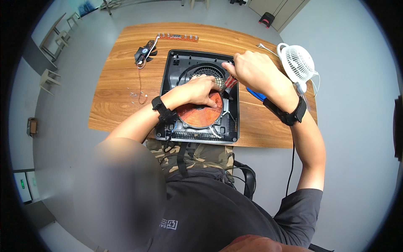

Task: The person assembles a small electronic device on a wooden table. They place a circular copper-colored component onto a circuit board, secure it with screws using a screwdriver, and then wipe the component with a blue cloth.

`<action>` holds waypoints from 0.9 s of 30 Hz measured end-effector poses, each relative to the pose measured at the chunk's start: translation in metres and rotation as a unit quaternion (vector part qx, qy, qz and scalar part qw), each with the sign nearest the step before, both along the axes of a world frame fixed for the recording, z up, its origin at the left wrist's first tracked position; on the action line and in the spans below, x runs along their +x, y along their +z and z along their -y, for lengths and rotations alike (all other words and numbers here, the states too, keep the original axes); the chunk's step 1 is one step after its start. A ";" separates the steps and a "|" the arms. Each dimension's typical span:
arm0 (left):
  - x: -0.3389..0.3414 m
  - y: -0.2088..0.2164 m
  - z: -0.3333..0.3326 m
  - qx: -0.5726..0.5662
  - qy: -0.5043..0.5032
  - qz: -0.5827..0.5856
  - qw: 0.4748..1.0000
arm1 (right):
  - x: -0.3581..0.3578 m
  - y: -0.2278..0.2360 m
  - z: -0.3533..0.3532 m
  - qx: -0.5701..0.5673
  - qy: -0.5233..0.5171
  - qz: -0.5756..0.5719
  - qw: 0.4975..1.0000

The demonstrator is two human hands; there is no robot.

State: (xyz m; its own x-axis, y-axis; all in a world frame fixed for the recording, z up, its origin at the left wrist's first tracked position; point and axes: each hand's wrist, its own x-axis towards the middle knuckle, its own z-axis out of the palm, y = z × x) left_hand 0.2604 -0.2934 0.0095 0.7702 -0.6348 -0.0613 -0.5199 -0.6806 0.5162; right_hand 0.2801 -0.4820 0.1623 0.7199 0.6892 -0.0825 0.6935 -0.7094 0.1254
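Opened black plastic cooker housing (174, 84) lying flat on a wooden table (113, 92), squarish with ribbed vents along the near edge. Inside it, a round copper-coloured coil disc (199, 115), wound in fine rings, just under the left hand (201, 90). Left hand pressed down on the top of the disc, fingers curled and touching it; whether clenched around anything, cannot tell. Right hand (247, 69) above the housing's far right corner, closed around a screwdriver with a red striped handle (230, 82), tip pointing down into the housing beside the disc. Black wristbands on both forearms. To the right, a small white fan (299, 63) with a round grille; beside the housing a blue tool (256, 94). To the far left, a small black fan part (142, 52) with a thin white wire, and an orange strip-shaped circuit board (177, 38) near the table's far edge.
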 end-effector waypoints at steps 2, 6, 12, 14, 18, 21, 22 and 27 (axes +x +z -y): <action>-0.001 -0.002 -0.001 -0.005 -0.003 0.007 1.000 | -0.006 0.010 -0.002 0.001 -0.021 -0.020 1.000; -0.002 0.000 -0.001 -0.008 -0.003 0.015 1.000 | -0.001 0.014 0.018 0.079 0.079 -0.081 0.990; -0.002 0.002 0.002 0.009 -0.001 0.003 1.000 | 0.006 0.002 0.020 0.066 0.091 -0.099 0.989; -0.002 0.000 0.001 0.011 -0.001 0.006 1.000 | 0.003 0.001 0.012 0.045 0.046 -0.063 0.996; -0.002 -0.001 0.000 0.008 0.000 0.004 1.000 | 0.000 -0.001 0.010 0.020 0.014 -0.025 0.999; -0.001 -0.002 0.000 0.011 -0.002 0.008 1.000 | -0.007 0.017 0.012 0.044 0.030 -0.089 0.995; -0.001 -0.001 0.000 0.011 -0.003 0.009 1.000 | -0.003 0.014 0.022 0.070 0.068 -0.093 0.991; -0.002 0.000 0.001 0.006 -0.003 0.001 1.000 | 0.009 0.005 0.026 0.092 0.130 -0.113 0.981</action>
